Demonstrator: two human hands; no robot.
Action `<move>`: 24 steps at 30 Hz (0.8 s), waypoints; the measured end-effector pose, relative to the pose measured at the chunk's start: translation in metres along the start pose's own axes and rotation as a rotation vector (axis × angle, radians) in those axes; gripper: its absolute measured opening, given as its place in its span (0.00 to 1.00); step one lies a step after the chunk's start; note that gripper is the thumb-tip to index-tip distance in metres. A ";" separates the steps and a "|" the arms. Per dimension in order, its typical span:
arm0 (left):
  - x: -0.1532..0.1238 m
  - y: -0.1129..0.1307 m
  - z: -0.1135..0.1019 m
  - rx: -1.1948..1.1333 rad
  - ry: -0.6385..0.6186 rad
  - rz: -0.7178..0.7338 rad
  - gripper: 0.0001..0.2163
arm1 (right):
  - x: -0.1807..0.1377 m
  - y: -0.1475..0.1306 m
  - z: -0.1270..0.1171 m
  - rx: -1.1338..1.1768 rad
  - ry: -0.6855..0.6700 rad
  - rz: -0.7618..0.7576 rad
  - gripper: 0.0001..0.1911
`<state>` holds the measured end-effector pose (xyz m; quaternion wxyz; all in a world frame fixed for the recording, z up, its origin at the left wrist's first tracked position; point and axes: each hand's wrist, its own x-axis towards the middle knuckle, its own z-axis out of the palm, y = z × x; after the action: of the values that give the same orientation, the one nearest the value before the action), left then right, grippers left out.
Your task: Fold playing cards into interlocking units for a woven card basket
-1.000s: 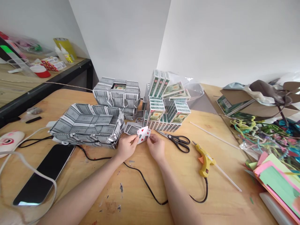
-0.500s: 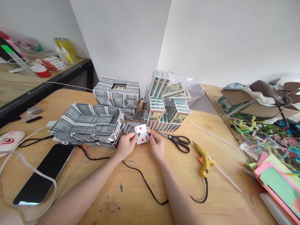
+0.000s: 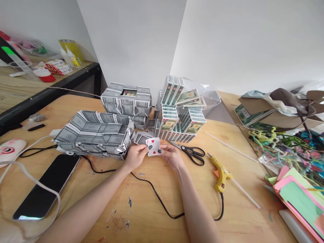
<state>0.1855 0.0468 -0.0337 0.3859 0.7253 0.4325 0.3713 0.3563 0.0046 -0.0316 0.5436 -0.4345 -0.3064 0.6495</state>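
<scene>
A playing card [image 3: 153,146], the two of hearts, faces me just above the table. My left hand [image 3: 136,156] pinches its left edge under the thumb. At its right edge, the thumb and fingers of my right hand [image 3: 172,155] are closed on it too. Whether more cards lie behind it cannot be made out. Left of my hands stands an open tray built of folded playing cards [image 3: 96,135]. Behind my fingers lie loose cards [image 3: 140,137], face down. Scissors with black handles [image 3: 193,154] rest right of my right hand.
A folded-card box [image 3: 126,101] and stacked card packs [image 3: 169,123] stand at the back. A yellow glue gun [image 3: 222,173] lies on the right, its black cord crossing the table below my hands. A phone [image 3: 47,187] lies left; coloured paper [image 3: 301,192] and pipe cleaners [image 3: 291,145] lie right.
The card has tilted and dropped slightly. My right hand has turned, its thumb now lower on the right edge and its fingers stretched behind. My left hand keeps its pinch.
</scene>
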 end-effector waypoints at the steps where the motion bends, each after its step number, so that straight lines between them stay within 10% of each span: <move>1: 0.000 0.001 0.000 0.013 -0.004 0.012 0.17 | 0.001 0.001 0.000 -0.016 0.014 0.001 0.14; 11: -0.003 0.013 -0.004 -0.156 -0.064 0.139 0.08 | 0.006 0.012 0.013 -0.091 0.214 -0.082 0.09; 24: -0.003 0.023 0.011 -0.661 -0.046 -0.366 0.11 | 0.005 0.029 0.029 -0.212 0.217 -0.139 0.04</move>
<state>0.2022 0.0336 -0.0185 0.6686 0.4805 0.4031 0.3996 0.3179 0.0053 -0.0453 0.5683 -0.5346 -0.3420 0.5237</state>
